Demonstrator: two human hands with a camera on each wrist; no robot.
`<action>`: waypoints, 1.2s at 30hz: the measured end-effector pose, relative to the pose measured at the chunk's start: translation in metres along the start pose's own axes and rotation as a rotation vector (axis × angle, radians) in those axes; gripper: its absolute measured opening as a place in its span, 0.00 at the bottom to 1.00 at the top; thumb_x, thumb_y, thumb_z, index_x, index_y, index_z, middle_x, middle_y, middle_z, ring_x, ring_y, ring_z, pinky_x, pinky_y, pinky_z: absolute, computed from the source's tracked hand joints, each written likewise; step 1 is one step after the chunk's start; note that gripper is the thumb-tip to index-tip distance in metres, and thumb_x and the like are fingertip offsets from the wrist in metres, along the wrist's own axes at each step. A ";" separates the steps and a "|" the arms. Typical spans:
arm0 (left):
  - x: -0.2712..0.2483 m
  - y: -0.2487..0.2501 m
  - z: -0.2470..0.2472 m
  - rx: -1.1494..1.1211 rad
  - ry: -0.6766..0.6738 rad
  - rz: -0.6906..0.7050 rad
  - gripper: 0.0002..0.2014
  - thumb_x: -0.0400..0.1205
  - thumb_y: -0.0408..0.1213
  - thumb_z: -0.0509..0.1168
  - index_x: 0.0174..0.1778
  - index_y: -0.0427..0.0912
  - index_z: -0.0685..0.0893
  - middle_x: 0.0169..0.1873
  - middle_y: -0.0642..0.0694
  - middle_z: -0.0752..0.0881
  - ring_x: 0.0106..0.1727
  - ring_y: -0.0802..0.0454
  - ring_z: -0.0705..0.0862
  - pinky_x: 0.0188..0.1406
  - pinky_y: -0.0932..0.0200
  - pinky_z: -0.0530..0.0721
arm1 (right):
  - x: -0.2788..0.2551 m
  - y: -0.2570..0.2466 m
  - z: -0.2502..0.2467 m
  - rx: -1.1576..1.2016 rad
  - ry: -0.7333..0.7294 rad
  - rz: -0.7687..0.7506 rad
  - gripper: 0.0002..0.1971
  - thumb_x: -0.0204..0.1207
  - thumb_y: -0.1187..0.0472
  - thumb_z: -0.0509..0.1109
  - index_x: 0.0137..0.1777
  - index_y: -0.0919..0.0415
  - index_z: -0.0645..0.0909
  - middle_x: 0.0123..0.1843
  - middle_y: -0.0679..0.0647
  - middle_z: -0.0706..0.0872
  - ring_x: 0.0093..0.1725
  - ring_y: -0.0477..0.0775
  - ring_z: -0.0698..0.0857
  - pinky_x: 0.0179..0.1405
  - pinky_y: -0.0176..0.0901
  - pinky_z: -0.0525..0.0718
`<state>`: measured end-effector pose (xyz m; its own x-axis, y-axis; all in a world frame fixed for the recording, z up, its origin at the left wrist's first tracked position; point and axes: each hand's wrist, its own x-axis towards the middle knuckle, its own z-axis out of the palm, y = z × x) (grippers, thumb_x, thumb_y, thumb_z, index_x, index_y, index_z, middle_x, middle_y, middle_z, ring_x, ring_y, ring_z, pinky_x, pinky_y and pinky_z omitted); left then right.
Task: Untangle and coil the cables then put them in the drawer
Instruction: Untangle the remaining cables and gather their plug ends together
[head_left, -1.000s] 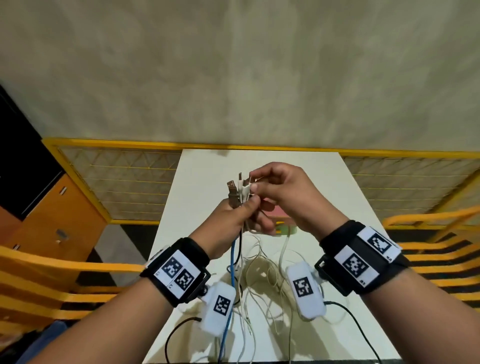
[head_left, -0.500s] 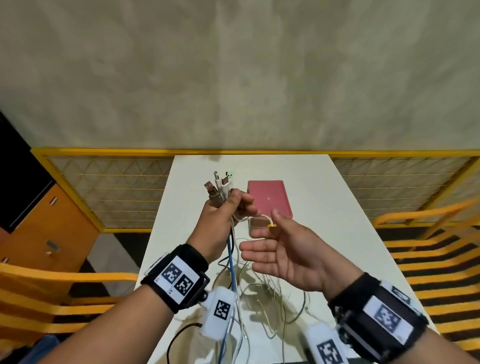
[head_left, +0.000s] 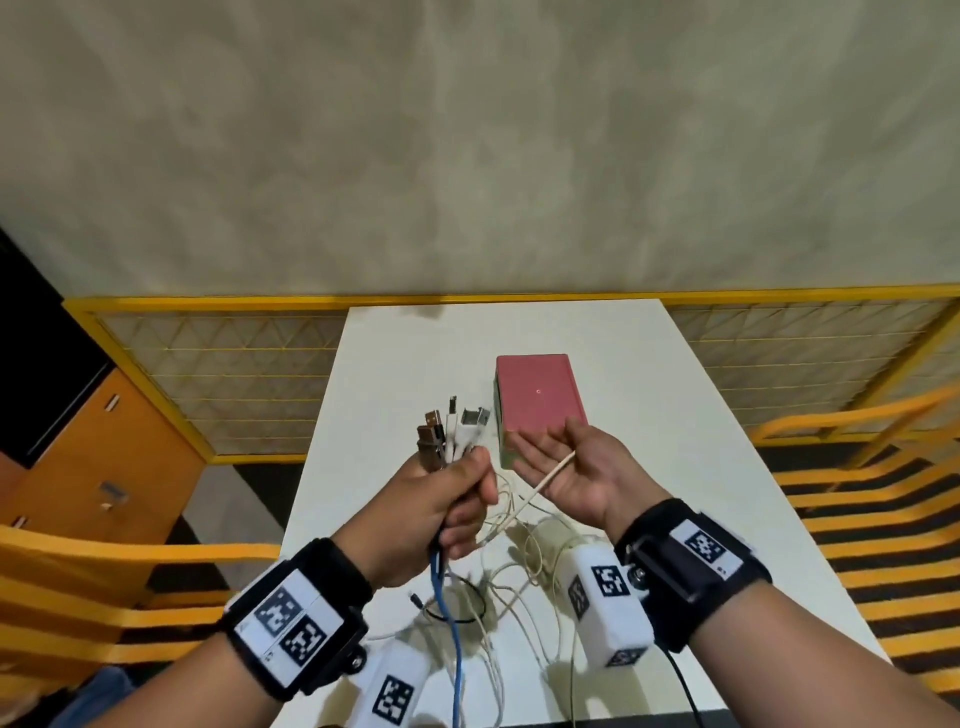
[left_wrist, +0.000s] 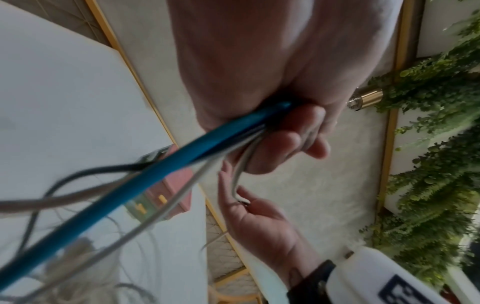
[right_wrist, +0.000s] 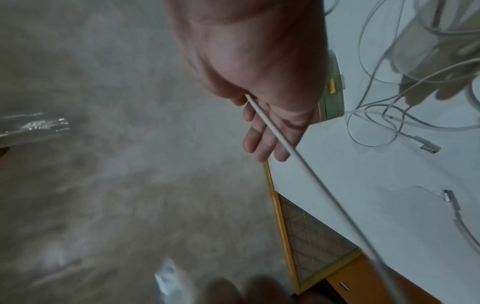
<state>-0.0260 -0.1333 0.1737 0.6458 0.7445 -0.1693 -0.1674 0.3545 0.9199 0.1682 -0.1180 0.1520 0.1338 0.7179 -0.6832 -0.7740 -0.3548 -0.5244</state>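
We see a white surface (head_left: 649, 415) running up the middle of the frame. On it, near the centre, sits a pink box (head_left: 537, 397) with a green front, and below that a loose tangle of white cables (head_left: 514, 571) sprawls towards the lower edge.

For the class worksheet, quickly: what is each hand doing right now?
Left hand: closed, gripping the bundle of cables below their plugs.
Right hand: open, palm up, a white cable lying across it.

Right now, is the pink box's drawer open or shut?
Cannot tell. The pink box shows only its top from the head view, and the right hand hides its near face.
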 end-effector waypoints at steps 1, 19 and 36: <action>-0.007 -0.002 -0.009 0.028 0.002 -0.048 0.18 0.82 0.48 0.60 0.33 0.38 0.80 0.19 0.47 0.61 0.17 0.55 0.60 0.18 0.64 0.62 | 0.001 -0.001 0.000 0.014 -0.002 0.002 0.19 0.90 0.50 0.49 0.41 0.60 0.70 0.33 0.64 0.92 0.34 0.64 0.93 0.42 0.63 0.90; 0.010 0.003 0.008 0.501 0.298 0.169 0.07 0.75 0.41 0.76 0.46 0.45 0.91 0.37 0.51 0.93 0.41 0.56 0.91 0.42 0.53 0.89 | -0.002 0.031 0.025 -0.345 -0.229 0.065 0.16 0.89 0.57 0.56 0.63 0.67 0.80 0.45 0.66 0.91 0.39 0.62 0.91 0.37 0.52 0.91; 0.003 -0.010 0.000 0.435 0.248 -0.066 0.10 0.72 0.23 0.73 0.34 0.40 0.79 0.21 0.54 0.75 0.20 0.58 0.70 0.20 0.67 0.68 | -0.021 -0.010 0.022 -0.258 -0.160 0.073 0.20 0.88 0.46 0.52 0.39 0.57 0.72 0.39 0.63 0.92 0.32 0.60 0.92 0.49 0.60 0.87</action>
<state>-0.0220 -0.1343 0.1644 0.4393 0.8592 -0.2623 0.2274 0.1761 0.9577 0.1596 -0.1164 0.1827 -0.0312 0.7626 -0.6461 -0.5929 -0.5345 -0.6023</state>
